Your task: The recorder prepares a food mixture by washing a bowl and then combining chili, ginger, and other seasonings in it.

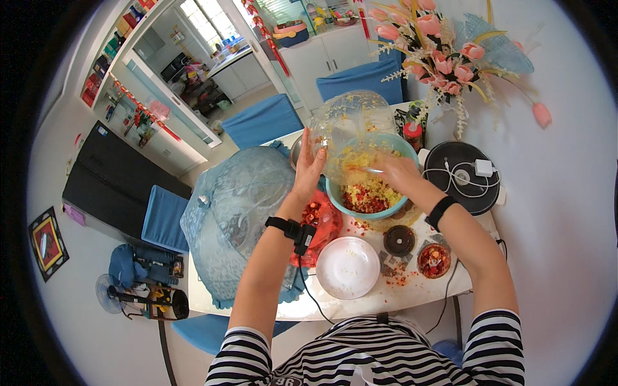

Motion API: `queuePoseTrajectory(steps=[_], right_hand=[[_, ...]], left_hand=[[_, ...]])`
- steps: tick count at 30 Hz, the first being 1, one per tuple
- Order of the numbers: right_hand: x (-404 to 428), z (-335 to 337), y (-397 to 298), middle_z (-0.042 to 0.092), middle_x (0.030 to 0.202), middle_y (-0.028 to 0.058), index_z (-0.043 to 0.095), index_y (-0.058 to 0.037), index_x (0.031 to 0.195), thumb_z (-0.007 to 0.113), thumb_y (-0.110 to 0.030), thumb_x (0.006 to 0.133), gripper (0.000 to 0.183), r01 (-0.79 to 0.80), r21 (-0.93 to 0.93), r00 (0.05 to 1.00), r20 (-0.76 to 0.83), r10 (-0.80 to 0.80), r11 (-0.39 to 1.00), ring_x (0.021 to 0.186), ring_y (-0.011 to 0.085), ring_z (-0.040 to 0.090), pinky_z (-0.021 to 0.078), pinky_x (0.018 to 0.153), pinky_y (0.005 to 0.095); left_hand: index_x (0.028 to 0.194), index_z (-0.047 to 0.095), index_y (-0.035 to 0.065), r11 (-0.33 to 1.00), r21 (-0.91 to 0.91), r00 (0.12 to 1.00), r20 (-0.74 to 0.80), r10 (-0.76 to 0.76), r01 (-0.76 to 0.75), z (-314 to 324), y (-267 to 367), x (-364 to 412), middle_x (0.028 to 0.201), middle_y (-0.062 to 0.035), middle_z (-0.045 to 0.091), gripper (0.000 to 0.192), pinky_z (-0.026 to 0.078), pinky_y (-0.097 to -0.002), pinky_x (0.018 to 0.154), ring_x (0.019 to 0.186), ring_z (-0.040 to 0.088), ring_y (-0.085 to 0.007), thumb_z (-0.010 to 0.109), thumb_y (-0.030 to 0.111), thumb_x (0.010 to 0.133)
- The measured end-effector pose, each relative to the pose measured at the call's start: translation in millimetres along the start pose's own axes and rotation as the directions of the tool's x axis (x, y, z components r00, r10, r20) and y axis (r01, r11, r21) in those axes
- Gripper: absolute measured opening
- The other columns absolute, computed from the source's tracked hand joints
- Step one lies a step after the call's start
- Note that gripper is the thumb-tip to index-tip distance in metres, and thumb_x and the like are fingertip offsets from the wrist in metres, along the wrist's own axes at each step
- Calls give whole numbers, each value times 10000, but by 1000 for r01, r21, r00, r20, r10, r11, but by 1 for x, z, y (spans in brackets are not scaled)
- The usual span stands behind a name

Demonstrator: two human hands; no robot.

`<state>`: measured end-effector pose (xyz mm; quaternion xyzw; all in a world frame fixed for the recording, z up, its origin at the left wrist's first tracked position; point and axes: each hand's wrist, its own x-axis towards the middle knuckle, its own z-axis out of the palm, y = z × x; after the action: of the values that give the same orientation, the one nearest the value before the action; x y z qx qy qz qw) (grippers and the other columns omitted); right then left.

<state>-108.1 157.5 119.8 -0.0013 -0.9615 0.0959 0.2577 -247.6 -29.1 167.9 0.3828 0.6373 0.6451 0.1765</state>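
My left hand grips the side of a clear bowl, tilted over a light-blue basin, with yellow bits stuck inside it. My right hand holds a metal utensil at the clear bowl's mouth; its working end is hard to make out. Chopped yellow food lies over chopped red pieces in the basin. Nearer me are an empty white plate, a dark round lid and a chopper cup with red pieces. A red plastic bag lies left of the basin.
A blue mesh food cover takes up the table's left side. To the right, a black round appliance carries a white charger and cable. Behind the basin stand a red-capped jar and pink flowers. Red crumbs dot the tabletop.
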Motion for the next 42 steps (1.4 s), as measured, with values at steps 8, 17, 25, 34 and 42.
queuePoseTrajectory(steps=[8,17,25,34,42], right_hand=[[16,6,-11,577,662,118,632,-179,912,571,-248,742,193,-38,41,999,0,38,998,618,293,579,461,547,395],[25,-30,-21,599,755,125,607,-244,1028,530,-265,790,251,-369,278,929,81,361,887,679,286,580,461,583,392],[11,-16,-13,610,788,139,617,-198,1016,554,-251,760,269,-270,239,961,3,277,933,678,304,574,456,591,393],[18,-33,-14,607,756,128,620,-171,1000,568,-217,739,271,-312,102,945,139,297,945,672,291,573,454,578,392],[18,-32,-14,595,770,100,625,-170,936,568,-186,738,207,-135,29,988,73,132,990,674,262,582,458,571,384]], left_hand=[[1368,58,151,994,47,995,0,98,-98,8,1,1,1382,-104,175,719,286,-308,952,1206,288,-200,531,288,844],[1360,84,108,996,66,995,-73,69,-64,3,-5,-2,1367,-120,197,711,267,-321,976,1220,269,-220,530,301,841],[1356,124,97,992,29,982,-144,124,-121,5,-2,0,1361,-134,211,691,233,-312,991,1244,232,-224,524,325,840],[1339,205,107,909,323,904,-247,350,-263,16,-3,7,1282,-112,328,592,259,-323,970,1172,328,-238,499,246,844],[1311,282,128,774,559,833,-244,497,-298,13,-1,3,1190,-126,409,567,331,-340,908,1089,413,-274,505,304,821]])
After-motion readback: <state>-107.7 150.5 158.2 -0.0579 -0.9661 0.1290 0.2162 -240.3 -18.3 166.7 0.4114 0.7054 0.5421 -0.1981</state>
